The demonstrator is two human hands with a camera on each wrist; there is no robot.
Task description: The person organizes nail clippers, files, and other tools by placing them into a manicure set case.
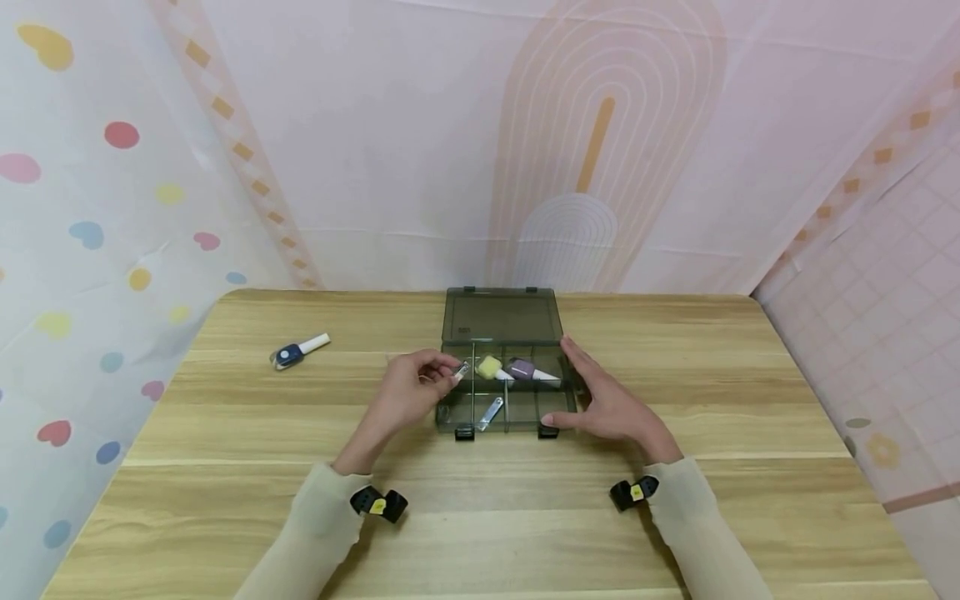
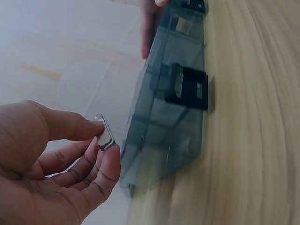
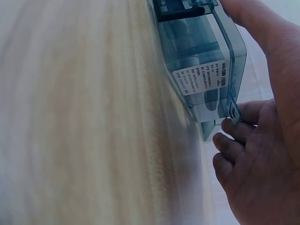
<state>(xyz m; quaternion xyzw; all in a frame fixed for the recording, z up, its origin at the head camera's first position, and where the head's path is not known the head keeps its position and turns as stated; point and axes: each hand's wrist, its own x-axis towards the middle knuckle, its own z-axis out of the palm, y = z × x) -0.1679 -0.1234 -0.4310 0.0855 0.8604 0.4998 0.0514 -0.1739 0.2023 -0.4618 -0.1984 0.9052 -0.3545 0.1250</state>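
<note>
My left hand pinches a small silver nail clipper between thumb and fingers, over the left end of a dark see-through compartment box. At the box's right end, my right hand holds it, thumb at the front corner and fingers along the side towards the back. Inside the box lie a yellow nail polish bottle and a purple nail polish bottle, both with white caps, in the back row. Another nail clipper lies in a front compartment.
The box's lid stands raised at the back, near the patterned backdrop. A dark blue nail polish bottle with a white cap lies on the wooden table at the left. Two black latches are on the box's front.
</note>
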